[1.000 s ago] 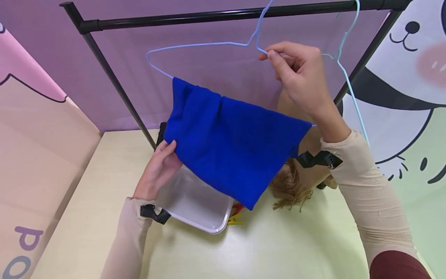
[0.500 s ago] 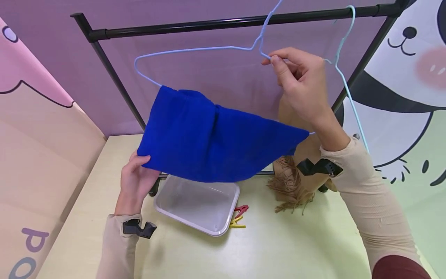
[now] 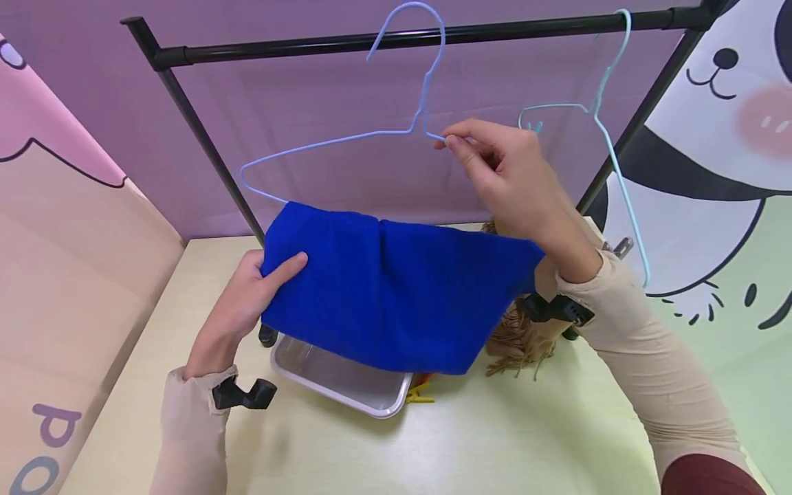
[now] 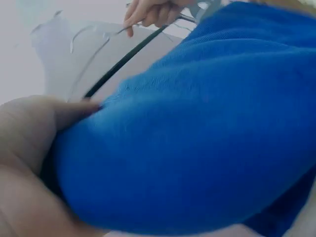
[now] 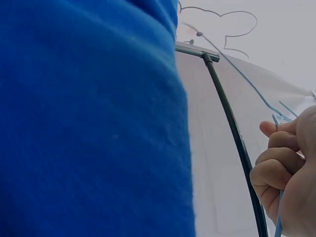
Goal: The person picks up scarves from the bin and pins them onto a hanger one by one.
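A piece of blue cloth (image 3: 402,295) is draped over the lower bar of a light-blue wire hanger (image 3: 334,142). My left hand (image 3: 241,295) holds the cloth at its left edge, thumb on the front and the other fingers hidden behind. With thumb and fingertips my right hand (image 3: 501,172) pinches the hanger's right shoulder, just beside its neck. The hanger's hook overlaps the black rack rail (image 3: 297,48) in the head view. Cloth fills much of the left wrist view, where the left thumb (image 4: 74,112) presses along its edge.
A pale green hanger (image 3: 609,137) hangs on the rail at the right. Below the cloth stands a white plastic basin (image 3: 334,395), with a yellow clothespin (image 3: 421,395) beside it. Brown fringed fabric (image 3: 520,350) hangs behind my right forearm. Printed panels flank the table (image 3: 495,440).
The hanger and cloth have moved lower and slightly left, bringing the whole hook into view. My left hand has shifted left, its thumb now over the front of the cloth.
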Tool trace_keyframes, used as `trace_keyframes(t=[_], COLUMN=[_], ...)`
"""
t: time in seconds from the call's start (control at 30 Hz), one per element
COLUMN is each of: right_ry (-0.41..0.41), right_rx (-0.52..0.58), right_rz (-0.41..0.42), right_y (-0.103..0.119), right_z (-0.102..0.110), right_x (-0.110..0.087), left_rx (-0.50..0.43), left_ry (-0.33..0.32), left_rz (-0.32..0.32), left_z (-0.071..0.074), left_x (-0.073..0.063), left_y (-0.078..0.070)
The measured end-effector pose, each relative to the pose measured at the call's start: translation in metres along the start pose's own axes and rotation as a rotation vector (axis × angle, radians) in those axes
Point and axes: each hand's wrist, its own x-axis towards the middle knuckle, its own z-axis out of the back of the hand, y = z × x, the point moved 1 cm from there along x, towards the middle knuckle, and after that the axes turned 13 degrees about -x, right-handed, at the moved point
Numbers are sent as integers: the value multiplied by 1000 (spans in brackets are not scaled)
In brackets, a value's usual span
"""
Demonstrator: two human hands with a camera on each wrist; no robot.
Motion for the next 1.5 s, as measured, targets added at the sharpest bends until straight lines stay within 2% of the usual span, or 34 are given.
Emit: trace_keyframes(t=[0.07,0.1,0.17,0.2,0.27,0.33,0.37,0.4,0.43,0.5,0.57,0.6,0.67,0.73,0.83,0.9,1.0,1.07,1.17,1.23,1.3,1.37,1.43,1.5], right_ry=[12,9,-13,-25,-27,-12,-2,4,6,9,15,17,25,24,-15,-35,-46,-44,-36,-26,-7,18,44,77], right_rx=[-25,-14,32,63,127,155,170,182,194,205,193,178,146,122,101,100,108,106,119,134,151,166,182,219], right_rz=[11,24,59,89,149,182,191,192,185,169,173,181,201,218,187,153,130,156,194,191,170,132,97,60], right_y=[0,1,2,3,6,10,12,14,16,19,20,21,22,23,22,21,19,20,22,23,25,26,27,28], right_z=[-3,-6,-11,-14,-18,-21,-21,-20,-19,-18,-17,-18,-21,-23,-22,-20,-18,-17,-17,-18,-19,-20,-21,-21], right_x=[0,0,0,1,2,2,2,2,2,0,-2,-2,-2,-1,1,2,2,3,4,5,6,7,8,9], left_rx=[117,162,169,117,-55,-195,-212,-176,-90,186,447,539,632,694,720,726,764,820,910,953,998,1048,1088,1130], left_ry=[-78,-96,-88,-65,-20,-27,-56,-105,-181,-378,-555,-626,-702,-739,-793,-806,-794,-770,-741,-678,-554,-376,-182,-44], left_rz=[-117,-176,-261,-288,-308,-330,-363,-408,-455,-511,-508,-499,-483,-490,-485,-446,-398,-413,-499,-608,-715,-788,-795,-760], left_z=[-5,-8,-16,-19,-26,-28,-28,-27,-25,-18,-13,-12,-11,-12,-11,-9,-3,-1,-5,-12,-22,-34,-44,-52], left_x=[-3,-4,-3,-1,6,15,20,25,29,33,32,30,22,14,1,-6,-14,-15,-15,-12,-7,2,15,27], left_y=[-11,-16,-25,-29,-35,-41,-44,-46,-48,-49,-45,-42,-37,-34,-35,-36,-36,-35,-38,-42,-46,-44,-39,-31])
